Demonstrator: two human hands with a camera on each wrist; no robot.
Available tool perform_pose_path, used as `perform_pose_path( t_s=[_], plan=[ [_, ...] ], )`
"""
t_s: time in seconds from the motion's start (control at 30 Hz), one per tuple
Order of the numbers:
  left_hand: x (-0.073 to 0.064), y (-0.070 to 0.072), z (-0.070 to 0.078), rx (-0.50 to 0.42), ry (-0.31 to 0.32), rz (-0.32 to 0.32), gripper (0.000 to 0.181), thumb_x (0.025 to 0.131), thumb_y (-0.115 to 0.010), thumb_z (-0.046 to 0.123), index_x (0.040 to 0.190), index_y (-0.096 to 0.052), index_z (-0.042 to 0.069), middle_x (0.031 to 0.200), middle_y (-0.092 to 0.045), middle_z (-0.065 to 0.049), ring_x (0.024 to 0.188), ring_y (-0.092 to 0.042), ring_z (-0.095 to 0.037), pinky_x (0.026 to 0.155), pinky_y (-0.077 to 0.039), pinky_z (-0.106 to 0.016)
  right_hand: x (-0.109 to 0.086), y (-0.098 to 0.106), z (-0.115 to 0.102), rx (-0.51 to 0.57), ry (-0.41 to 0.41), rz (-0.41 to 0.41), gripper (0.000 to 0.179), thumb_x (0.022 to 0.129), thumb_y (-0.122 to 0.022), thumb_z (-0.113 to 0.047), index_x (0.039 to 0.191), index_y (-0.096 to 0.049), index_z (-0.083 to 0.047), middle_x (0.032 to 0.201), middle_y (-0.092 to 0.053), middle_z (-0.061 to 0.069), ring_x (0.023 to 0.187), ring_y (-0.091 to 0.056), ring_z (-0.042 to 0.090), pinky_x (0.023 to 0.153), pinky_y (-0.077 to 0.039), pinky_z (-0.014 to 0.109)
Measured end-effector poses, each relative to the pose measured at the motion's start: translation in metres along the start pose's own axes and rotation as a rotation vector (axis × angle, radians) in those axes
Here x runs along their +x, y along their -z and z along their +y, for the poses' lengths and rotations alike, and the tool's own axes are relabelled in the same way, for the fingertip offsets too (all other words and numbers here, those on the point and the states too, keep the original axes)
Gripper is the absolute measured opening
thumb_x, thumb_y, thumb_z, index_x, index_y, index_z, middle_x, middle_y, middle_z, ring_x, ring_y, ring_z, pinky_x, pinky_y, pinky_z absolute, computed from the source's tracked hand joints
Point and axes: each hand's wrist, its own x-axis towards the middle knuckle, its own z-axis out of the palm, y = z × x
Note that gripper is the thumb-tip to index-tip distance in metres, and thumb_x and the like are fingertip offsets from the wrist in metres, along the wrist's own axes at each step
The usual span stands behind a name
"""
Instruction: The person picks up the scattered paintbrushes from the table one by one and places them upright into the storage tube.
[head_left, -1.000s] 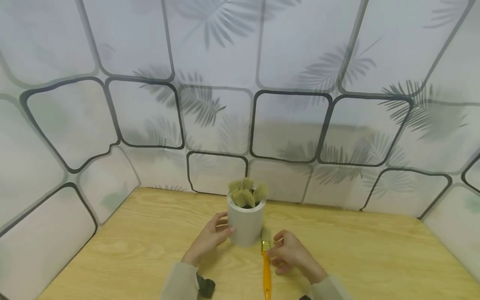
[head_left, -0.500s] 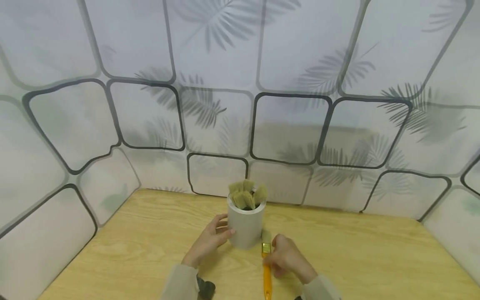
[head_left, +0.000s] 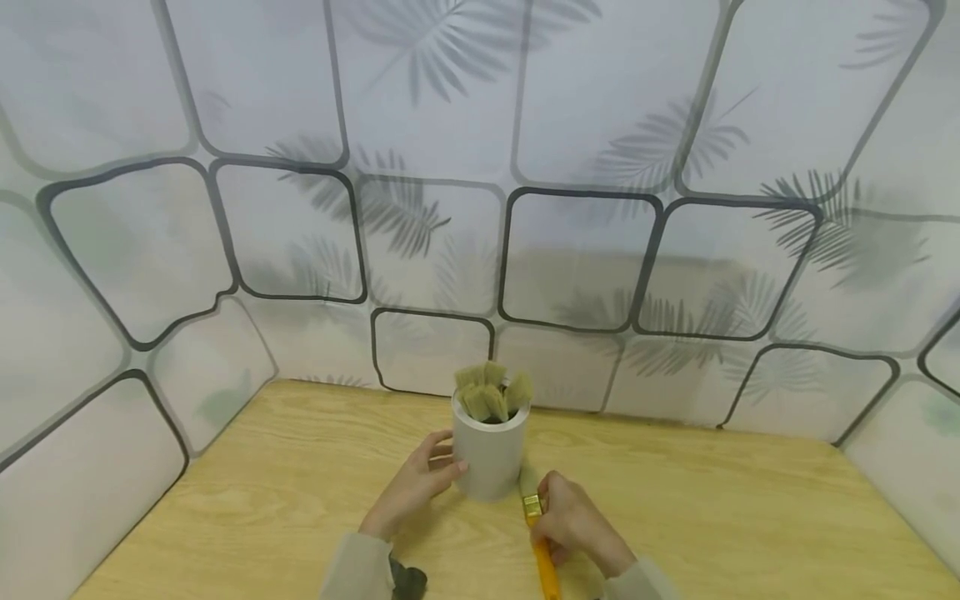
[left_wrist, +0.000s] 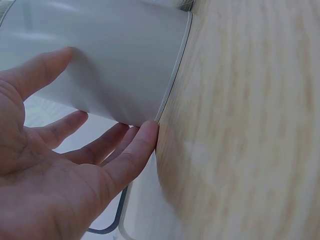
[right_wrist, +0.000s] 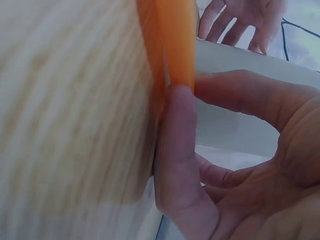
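Note:
My left hand point(head_left: 416, 483) rests against the left side of a white cylindrical pot point(head_left: 487, 458), thumb toward the front. In the left wrist view, fairly straight fingers point(left_wrist: 135, 155) touch the pot's wall with their tips. Several paintbrushes stand in the pot, their pale bristles point(head_left: 483, 392) showing above the rim. To the pot's right, my right hand point(head_left: 573, 521) pinches a paintbrush point(head_left: 546, 571) by its orange handle. The brush's bristles point toward the pot's base. In the right wrist view the handle point(right_wrist: 177, 40) sits between thumb and forefinger, close to the table.
Everything stands on a light wood-grain table point(head_left: 285, 483). A white wall covering point(head_left: 435, 233) with dark rounded outlines and leaf prints rises behind and at the sides. A small dark object point(head_left: 408, 577) shows beside the left sleeve point(head_left: 358, 567).
My right hand has come in from the right and taken hold of the paintbrush's handle. The brush has tilted, its handle end swinging rightward. My left hand and the pot look unmoved.

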Motion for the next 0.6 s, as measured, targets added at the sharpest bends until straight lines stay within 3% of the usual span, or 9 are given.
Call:
perform_pose_path(
  t_s=[0.17, 0.4, 0.6],
  plan=[
    [0.001, 0.0, -0.001, -0.002, -0.004, 0.002, 0.069, 0.099, -0.068, 0.023, 0.151, -0.032, -0.006, 0.145, -0.04, -0.037, 0.132, -0.043, -0.055, 0.102, -0.046, -0.06, -0.001, 0.001, 0.004, 0.025, 0.031, 0.015, 0.053, 0.059, -0.072, 0.016, 0.105, -0.049, 0.006, 0.077, -0.054, 0.012, 0.047, -0.059, 0.018, 0.042, -0.055, 0.031],
    [0.001, 0.0, -0.001, -0.006, -0.002, -0.002, 0.07, 0.099, -0.067, 0.023, 0.151, -0.032, -0.006, 0.145, -0.04, -0.036, 0.132, -0.043, -0.055, 0.102, -0.046, -0.06, 0.001, 0.007, 0.009, 0.091, 0.049, -0.009, 0.054, 0.064, -0.072, 0.016, 0.111, -0.05, 0.005, 0.079, -0.053, 0.01, 0.054, -0.058, 0.019, 0.046, -0.057, 0.033],
    [0.001, 0.0, -0.002, -0.014, 0.009, 0.005, 0.069, 0.1, -0.067, 0.024, 0.152, -0.032, -0.005, 0.146, -0.04, -0.035, 0.132, -0.042, -0.054, 0.102, -0.046, -0.06, 0.004, 0.015, 0.013, 0.218, 0.041, 0.002, 0.054, 0.067, -0.071, 0.018, 0.115, -0.05, 0.006, 0.081, -0.052, 0.011, 0.055, -0.057, 0.018, 0.045, -0.055, 0.031]
  ],
)
